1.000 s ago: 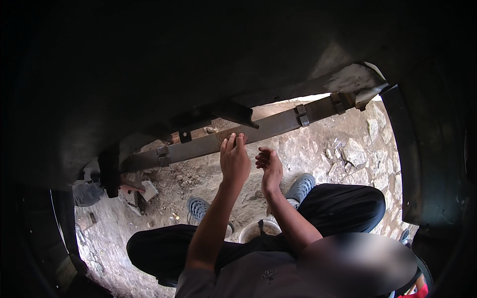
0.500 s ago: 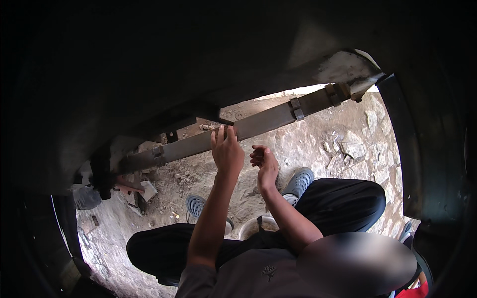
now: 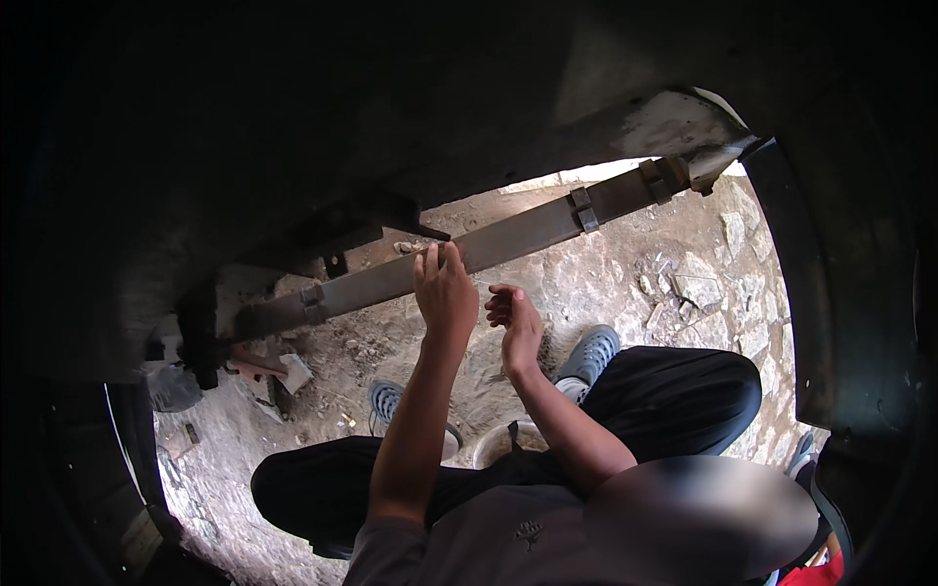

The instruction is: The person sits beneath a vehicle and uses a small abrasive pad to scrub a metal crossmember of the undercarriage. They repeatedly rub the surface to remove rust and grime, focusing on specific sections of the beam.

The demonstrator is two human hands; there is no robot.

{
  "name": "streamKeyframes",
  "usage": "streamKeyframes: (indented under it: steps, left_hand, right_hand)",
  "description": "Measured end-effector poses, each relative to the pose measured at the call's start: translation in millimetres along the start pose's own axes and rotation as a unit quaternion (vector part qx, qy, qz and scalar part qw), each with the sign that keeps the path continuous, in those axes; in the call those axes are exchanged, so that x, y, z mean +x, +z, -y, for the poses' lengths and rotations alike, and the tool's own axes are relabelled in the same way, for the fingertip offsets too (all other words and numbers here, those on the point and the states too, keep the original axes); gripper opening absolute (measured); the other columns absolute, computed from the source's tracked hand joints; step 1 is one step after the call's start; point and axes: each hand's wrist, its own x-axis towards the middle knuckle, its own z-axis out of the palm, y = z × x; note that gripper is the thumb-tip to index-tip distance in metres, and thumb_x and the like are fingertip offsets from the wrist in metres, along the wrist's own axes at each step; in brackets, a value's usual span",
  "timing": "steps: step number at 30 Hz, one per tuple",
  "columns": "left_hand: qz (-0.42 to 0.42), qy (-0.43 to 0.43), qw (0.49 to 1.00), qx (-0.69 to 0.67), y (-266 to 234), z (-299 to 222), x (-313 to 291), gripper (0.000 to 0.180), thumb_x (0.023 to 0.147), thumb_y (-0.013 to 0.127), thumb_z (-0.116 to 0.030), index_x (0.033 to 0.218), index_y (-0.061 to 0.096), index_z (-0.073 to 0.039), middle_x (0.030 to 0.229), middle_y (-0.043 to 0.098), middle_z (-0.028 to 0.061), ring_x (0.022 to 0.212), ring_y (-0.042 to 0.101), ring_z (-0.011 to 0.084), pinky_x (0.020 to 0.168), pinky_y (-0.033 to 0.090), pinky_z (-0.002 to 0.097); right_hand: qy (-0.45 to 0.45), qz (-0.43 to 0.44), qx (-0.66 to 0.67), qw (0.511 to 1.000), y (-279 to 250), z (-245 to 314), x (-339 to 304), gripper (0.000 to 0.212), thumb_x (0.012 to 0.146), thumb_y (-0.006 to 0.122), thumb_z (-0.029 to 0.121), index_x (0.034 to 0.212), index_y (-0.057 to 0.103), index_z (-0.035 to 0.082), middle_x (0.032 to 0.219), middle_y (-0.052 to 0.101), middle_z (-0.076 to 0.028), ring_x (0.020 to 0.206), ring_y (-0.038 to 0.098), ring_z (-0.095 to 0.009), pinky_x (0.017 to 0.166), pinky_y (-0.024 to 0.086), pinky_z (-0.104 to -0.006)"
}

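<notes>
A long flat steel bar like a leaf spring (image 3: 528, 232) runs slantwise under a dark vehicle body, rising to the right. Metal clamps wrap it, one clamp (image 3: 584, 209) right of my hands and another clamp (image 3: 313, 303) to the left. My left hand (image 3: 447, 290) rests its outstretched fingertips on the bar's near edge, around its middle. Just to the right and a little nearer, my right hand (image 3: 520, 327) hangs apart from the bar, fingers loosely curled and nothing seen in them.
The dark vehicle underside (image 3: 293, 127) hangs low over the bar. Loose stones (image 3: 696, 283) litter the rough ground at right. A round pale container (image 3: 495, 447) sits between my legs, near my grey shoes (image 3: 590, 354). At far left lies a crumpled clear plastic bag (image 3: 174, 388).
My right hand has shifted very slightly left. The left hand keeps its place on the bar.
</notes>
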Motion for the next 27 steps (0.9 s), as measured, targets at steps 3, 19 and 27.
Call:
streamKeyframes:
  steps: [3, 19, 27]
  left_hand:
    - [0.005, 0.003, 1.0, 0.0, -5.6, -1.2, -26.5, 0.04, 0.101, 0.054, -0.004, 0.139, 0.057, 0.005, 0.128, 0.075, 0.0247, 0.148, 0.052, 0.0399, 0.129, 0.03, 0.0535]
    - [-0.003, 0.029, 0.999, -0.017, -2.5, -8.6, -32.1, 0.041, 0.1, 0.06, -0.008, 0.137, 0.058, 0.009, 0.139, 0.07, 0.0243, 0.148, 0.053, 0.0436, 0.127, 0.032, 0.0557]
    - [-0.057, 0.017, 0.998, 0.005, 13.4, 9.0, 4.2, 0.036, 0.106, 0.06, -0.011, 0.14, 0.056, 0.001, 0.133, 0.076, 0.0151, 0.15, 0.052, 0.0401, 0.125, 0.035, 0.0556]
  right_hand:
    - [-0.001, -0.01, 0.002, 1.0, -2.3, -1.5, 0.2, 0.053, 0.119, 0.039, 0.043, 0.123, 0.071, 0.001, 0.098, 0.071, -0.007, 0.086, 0.064, -0.014, 0.079, 0.049, -0.0301]
    - [-0.006, 0.0, -0.018, 1.0, -2.7, -2.7, -1.5, 0.054, 0.119, 0.038, 0.044, 0.123, 0.071, 0.001, 0.098, 0.071, -0.006, 0.086, 0.064, -0.013, 0.078, 0.05, -0.0297]
    - [0.001, 0.003, -0.03, 1.0, 3.4, 2.0, -5.7, 0.056, 0.119, 0.037, 0.044, 0.124, 0.071, 0.0, 0.097, 0.072, -0.007, 0.084, 0.064, -0.014, 0.078, 0.05, -0.0302]
